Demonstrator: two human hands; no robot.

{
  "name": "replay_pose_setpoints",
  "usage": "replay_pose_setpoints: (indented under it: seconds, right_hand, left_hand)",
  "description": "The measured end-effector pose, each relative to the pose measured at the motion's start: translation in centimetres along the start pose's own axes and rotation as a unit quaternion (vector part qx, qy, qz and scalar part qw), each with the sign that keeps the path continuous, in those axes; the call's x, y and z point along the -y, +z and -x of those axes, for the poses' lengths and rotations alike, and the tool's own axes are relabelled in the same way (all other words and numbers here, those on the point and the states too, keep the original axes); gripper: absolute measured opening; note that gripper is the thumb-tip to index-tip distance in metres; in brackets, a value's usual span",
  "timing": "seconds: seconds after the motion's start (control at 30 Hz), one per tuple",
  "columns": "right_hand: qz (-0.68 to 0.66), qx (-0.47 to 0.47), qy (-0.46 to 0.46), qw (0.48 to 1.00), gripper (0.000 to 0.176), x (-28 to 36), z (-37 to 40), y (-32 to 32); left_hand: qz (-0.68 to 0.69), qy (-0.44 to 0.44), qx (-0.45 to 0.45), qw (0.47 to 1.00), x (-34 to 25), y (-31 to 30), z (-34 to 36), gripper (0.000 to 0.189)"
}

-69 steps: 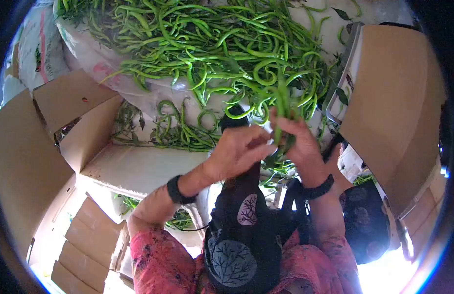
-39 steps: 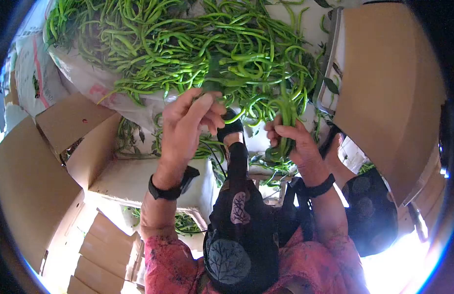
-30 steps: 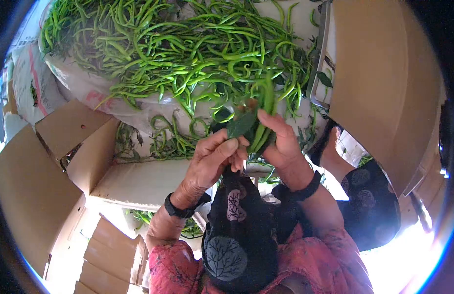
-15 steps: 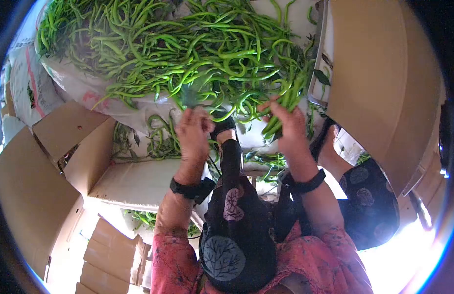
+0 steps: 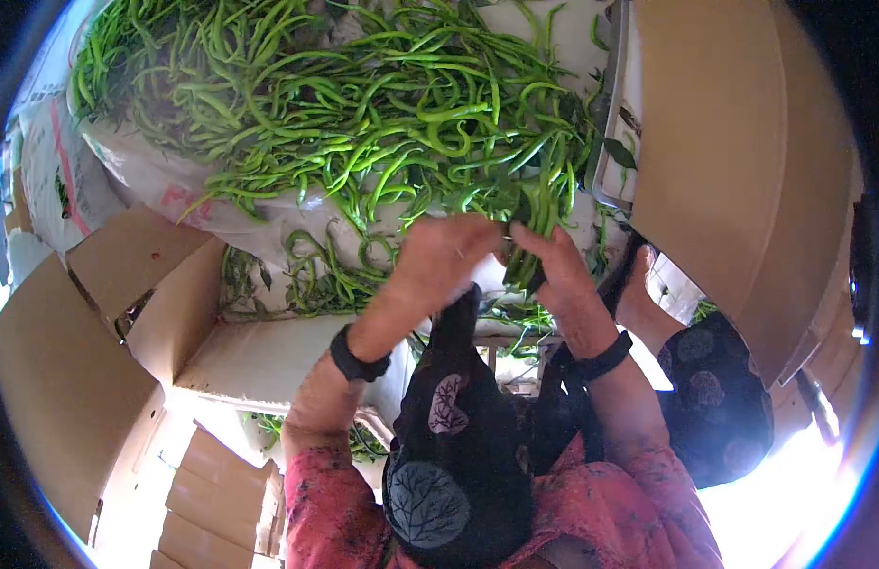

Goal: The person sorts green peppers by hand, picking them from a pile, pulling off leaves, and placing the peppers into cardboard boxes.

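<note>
A bunch of long green chili peppers (image 5: 545, 194) is gripped in my right hand (image 5: 564, 266), its stalks and tips sticking out above and below the fingers. My left hand (image 5: 444, 254) has its fingertips against the near side of this bunch, curled together and partly smeared by motion. What they pinch, if anything, cannot be made out. Beyond both hands, a large heap of loose chili peppers (image 5: 363, 114) with some leaves spreads over a pale plastic sheet (image 5: 140, 166). More peppers (image 5: 325, 275) lie nearer to me, left of my left forearm.
An upright cardboard flap (image 5: 733, 142) stands on the right, beside a grey tray edge (image 5: 605, 123). Open cardboard boxes (image 5: 79, 351) are at the left. My patterned dark trousers (image 5: 458, 446) fill the middle below, and another cardboard stack (image 5: 212, 493) sits lower left.
My left hand has moved right, from the heap's near edge to the bunch in my right hand. The right hand stays in about the same place, still gripping the peppers.
</note>
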State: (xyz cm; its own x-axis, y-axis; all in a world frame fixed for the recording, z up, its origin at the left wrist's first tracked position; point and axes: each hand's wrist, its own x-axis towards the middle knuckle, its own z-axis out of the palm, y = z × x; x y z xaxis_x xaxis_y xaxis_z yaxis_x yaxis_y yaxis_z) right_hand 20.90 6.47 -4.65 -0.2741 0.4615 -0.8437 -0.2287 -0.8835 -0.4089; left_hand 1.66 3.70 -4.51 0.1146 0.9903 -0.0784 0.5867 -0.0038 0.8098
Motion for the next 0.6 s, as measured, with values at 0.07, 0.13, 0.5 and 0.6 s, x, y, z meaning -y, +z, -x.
replay_pose_setpoints:
  seconds: [0.07, 0.13, 0.5, 0.6]
  right_hand:
    - [-0.015, -0.013, -0.01, 1.0, 0.024, 1.4, 0.6, -0.3]
    - [-0.06, -0.044, -0.013, 0.997, 0.019, 0.4, -0.4, -2.5]
    - [-0.008, -0.038, -0.005, 0.999, 0.018, -1.2, 0.7, -3.5]
    - [0.174, 0.055, -0.121, 0.976, 0.02, -3.8, 0.5, -4.3]
  left_hand:
    - [-0.037, -0.015, -0.127, 0.991, 1.3, -1.7, -2.5, 0.024]
    - [-0.112, -0.03, -0.193, 0.974, 4.2, -2.5, -5.6, 0.025]
    - [0.15, -0.261, -0.17, 0.938, 3.6, -6.5, -1.1, 0.011]
    - [0.224, -0.364, -0.103, 0.898, 0.8, -6.6, 1.9, 0.011]
